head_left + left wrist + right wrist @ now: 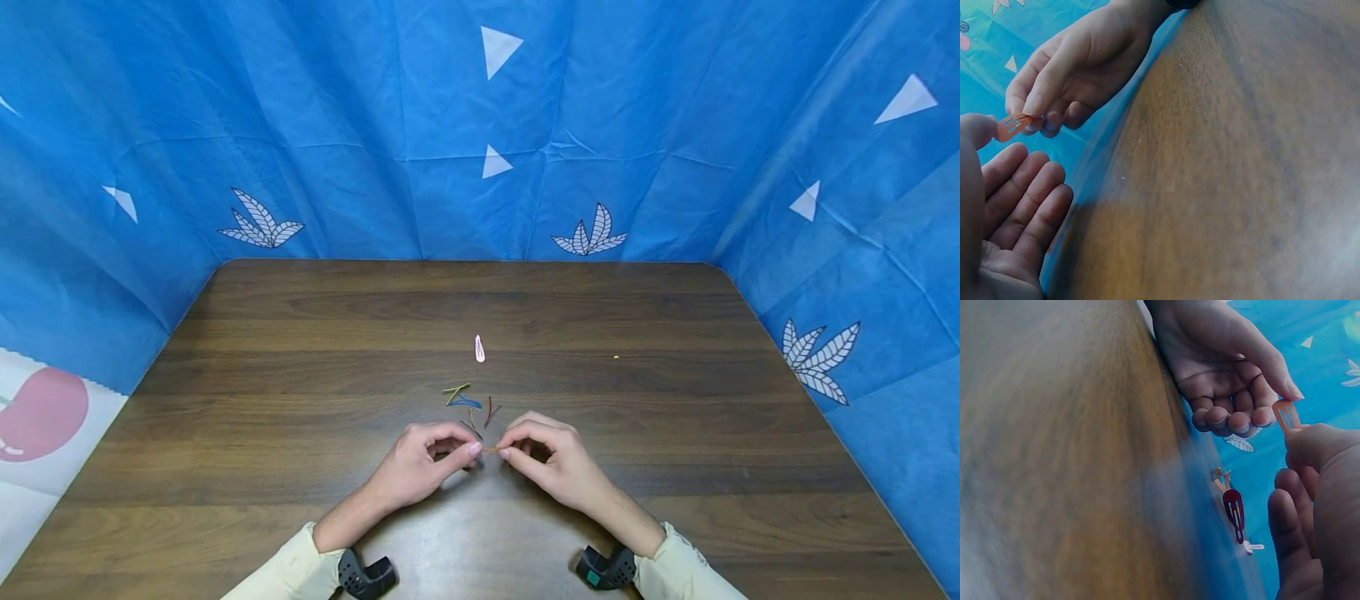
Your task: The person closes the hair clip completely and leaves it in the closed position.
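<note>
My left hand (423,464) and right hand (553,458) meet over the front middle of the table, an orange snap hair clip (1011,129) stretched between their fingertips. In the right wrist view, its slotted body (1277,412) shows between the two thumbs. Each hand pinches one end of it between thumb and index finger. The other fingers of my left hand lie loosely bent below. Just beyond the hands lie a dark red clip (490,408), a blue clip (467,403) and a yellow clip (454,389).
A pale pink hair clip (480,350) lies farther back on the wooden table (315,367). A tiny yellow piece (617,357) sits off to the right. Blue printed cloth (360,100) hangs behind the table and along both sides.
</note>
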Motion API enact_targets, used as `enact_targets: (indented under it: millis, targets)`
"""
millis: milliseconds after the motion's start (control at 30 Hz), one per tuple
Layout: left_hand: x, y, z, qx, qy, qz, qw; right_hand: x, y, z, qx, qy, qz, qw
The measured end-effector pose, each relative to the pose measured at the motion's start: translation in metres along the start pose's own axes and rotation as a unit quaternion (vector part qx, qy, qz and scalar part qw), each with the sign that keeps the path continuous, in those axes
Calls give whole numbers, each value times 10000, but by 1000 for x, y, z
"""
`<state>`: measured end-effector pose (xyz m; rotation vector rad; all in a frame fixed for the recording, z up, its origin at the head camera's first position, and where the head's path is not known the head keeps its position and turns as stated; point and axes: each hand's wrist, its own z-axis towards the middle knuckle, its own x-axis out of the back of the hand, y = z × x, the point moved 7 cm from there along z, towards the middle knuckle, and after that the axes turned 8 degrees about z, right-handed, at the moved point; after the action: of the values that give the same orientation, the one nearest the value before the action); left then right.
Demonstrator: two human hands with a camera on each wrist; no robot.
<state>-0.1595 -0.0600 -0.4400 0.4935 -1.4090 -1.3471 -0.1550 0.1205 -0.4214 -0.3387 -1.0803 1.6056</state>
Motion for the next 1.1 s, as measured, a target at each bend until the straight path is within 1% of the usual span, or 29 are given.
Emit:
enact_targets:
  millis: [100,333,400,467,600,800,900,967,1100]
  targets:
    - [0,1,0,-19,-19,85,10000,1,-2,0,108,39,-85,9999]
    - [0,2,0,-194,-31,57,9998,2,-6,3,82,56,-236,9997]
    - [1,3,0,-361,66,123,9993,2,-7,4,100,52,-245,9996]
    - [3,6,0,-618,202,322,9974,1,-7,4,61,38,-243,9997]
    - [6,11,0,-1103,471,774,9898,0,-3,4,-98,4,-244,9997]
    - [6,15,0,-1613,519,1094,9794,0,0,4,-268,-58,-249,9993]
    - [6,16,0,-1749,508,1144,9766,0,1,4,-306,-93,-273,9991]
    - [6,15,0,-1747,509,1138,9767,0,2,4,-394,-88,-294,9988]
    - [7,15,-1,-1702,503,1148,9774,1,2,4,-424,-70,-388,9983]
